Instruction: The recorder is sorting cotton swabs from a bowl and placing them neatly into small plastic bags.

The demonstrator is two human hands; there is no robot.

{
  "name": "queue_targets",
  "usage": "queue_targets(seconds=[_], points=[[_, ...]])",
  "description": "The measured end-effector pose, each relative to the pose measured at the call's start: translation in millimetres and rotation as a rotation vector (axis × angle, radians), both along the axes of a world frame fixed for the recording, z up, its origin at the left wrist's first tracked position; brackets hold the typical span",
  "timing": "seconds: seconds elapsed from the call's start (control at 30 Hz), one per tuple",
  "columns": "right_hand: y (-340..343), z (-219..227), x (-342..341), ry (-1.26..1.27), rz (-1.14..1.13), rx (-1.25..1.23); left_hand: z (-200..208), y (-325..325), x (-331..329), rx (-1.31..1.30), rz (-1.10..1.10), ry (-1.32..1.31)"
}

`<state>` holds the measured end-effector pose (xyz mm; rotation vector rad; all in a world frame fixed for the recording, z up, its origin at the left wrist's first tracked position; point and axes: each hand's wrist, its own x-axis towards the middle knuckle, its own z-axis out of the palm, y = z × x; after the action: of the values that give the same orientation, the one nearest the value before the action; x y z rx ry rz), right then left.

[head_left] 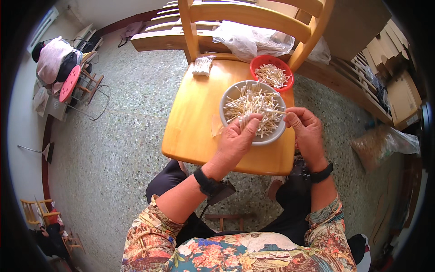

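On the seat of a wooden chair (pixel 190 118) stands a grey bowl (pixel 223 105) heaped with loose cotton swabs (pixel 251 100). My left hand (pixel 238 138) is over the bowl's near side, its fingers closed around a small bunch of cotton swabs with white tips showing. At the bowl's right rim, the thumb and forefinger of my right hand (pixel 306 127) pinch the end of one cotton swab. Behind the bowl, a red basket (pixel 253 68) holds more swabs. A clear packet of cotton swabs (pixel 202 66) lies at the seat's back left.
The chair's backrest (pixel 249 18) rises at the far side. Beyond it are wooden slats and a plastic bag (pixel 253 38). Cardboard boxes (pixel 403 97) and a filled clear sack (pixel 380 145) are on the right. A red round stool (pixel 70 84) stands far left. A piece of clear plastic (pixel 216 126) lies beside the bowl.
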<state>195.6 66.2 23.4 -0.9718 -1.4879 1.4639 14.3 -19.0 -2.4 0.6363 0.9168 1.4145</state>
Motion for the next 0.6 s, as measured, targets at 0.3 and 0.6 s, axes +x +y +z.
queue_targets(seconds=[0.3, 0.6], points=[[-27.2, -6.4, -20.3, 0.099, 0.187, -0.139, -1.5, -3.3, 3.6, 0.23, 0.114, 0.199], [-26.0, -13.3, -19.5, 0.018, 0.289, 0.002, -4.7, -6.6, -0.7, 0.449, 0.117, 0.41]])
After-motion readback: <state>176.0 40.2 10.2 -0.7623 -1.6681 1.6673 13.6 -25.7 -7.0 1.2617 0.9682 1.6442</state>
